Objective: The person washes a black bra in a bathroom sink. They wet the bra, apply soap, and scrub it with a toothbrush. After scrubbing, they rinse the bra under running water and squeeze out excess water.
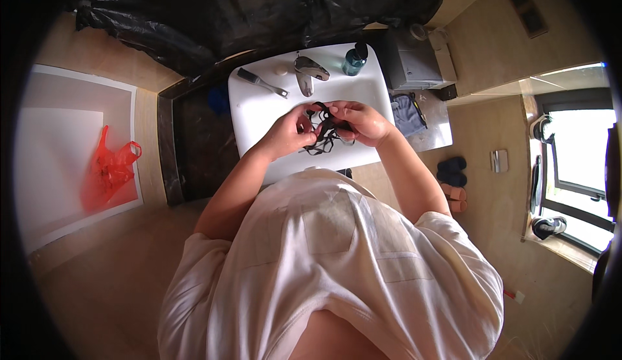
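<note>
White ceramic fills the middle of my view: a sink (262,120) with rounded corners, its edges bent by the wide lens. Over its near half I see a tangle of thin black straps (329,129), held up between the two hands, loose loops hanging beneath them. On my feed the left hand (290,133) has its thumb and curled fingers closed on the near-left side of the tangle; the right hand (364,122) has its thumb and forefinger pinched on the upper right, the other fingers partly hidden below. Just beyond the hands stands a chrome faucet (310,74), with a brush-like tool with a grey handle (262,83) lying to its left and a teal bottle with a black cap (354,60) to its right, both on the sink's far ledge. Black plastic sheeting (227,13) drapes the wall behind. Right of the sink I make out a grey box (412,56) and, nearer, a blue-grey cloth item (408,114). Farther right, dark slippers (452,171) and pink slippers (455,198) sit together by the beige wall (492,217), and a bright black-framed window (576,160) has shoes (549,228) on its sill. Far left, a red plastic bag (113,169) is inside a white-edged recess (65,94).
</note>
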`<state>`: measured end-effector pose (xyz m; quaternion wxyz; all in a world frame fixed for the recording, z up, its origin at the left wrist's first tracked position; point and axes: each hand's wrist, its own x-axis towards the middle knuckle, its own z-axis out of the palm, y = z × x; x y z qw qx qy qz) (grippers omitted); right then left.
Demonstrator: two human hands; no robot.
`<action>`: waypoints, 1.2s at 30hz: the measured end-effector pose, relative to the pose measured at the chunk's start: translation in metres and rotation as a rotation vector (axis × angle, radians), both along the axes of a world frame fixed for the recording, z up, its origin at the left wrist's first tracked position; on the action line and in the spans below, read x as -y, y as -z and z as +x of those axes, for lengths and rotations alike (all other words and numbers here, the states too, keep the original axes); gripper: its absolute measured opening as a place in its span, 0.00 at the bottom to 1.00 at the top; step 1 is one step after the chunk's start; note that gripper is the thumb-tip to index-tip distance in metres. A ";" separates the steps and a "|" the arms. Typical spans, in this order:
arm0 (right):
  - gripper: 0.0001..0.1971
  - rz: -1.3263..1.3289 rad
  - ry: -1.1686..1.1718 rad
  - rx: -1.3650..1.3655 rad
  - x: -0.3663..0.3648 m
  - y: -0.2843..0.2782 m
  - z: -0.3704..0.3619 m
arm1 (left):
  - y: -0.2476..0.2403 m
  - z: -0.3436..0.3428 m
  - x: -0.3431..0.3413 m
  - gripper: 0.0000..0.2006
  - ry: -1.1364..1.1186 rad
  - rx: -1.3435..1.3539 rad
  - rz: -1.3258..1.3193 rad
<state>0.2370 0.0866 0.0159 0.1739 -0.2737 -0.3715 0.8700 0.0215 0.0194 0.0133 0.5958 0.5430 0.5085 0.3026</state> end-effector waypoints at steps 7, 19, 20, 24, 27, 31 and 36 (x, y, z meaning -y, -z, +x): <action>0.13 1.008 0.142 0.805 -0.021 0.024 0.012 | 0.024 -0.014 -0.006 0.09 -0.619 0.093 -0.082; 0.15 0.552 0.375 0.731 -0.029 0.007 0.034 | 0.055 -0.068 0.004 0.10 -1.009 0.140 -0.228; 0.16 0.552 0.435 0.734 -0.033 0.011 0.033 | 0.056 -0.066 0.004 0.09 -1.005 0.140 -0.235; 0.20 0.510 0.688 0.687 -0.041 0.007 0.045 | 0.056 -0.069 0.007 0.09 -1.031 0.072 -0.174; 0.15 1.012 0.669 1.337 -0.042 0.001 0.049 | 0.059 -0.082 0.012 0.09 -1.052 0.148 -0.236; 0.14 1.147 0.392 1.095 -0.035 0.034 0.057 | 0.041 -0.071 0.012 0.10 -0.902 0.379 -0.279; 0.22 1.035 0.069 1.082 -0.022 0.064 0.033 | -0.001 -0.037 0.005 0.10 -0.519 0.350 -0.189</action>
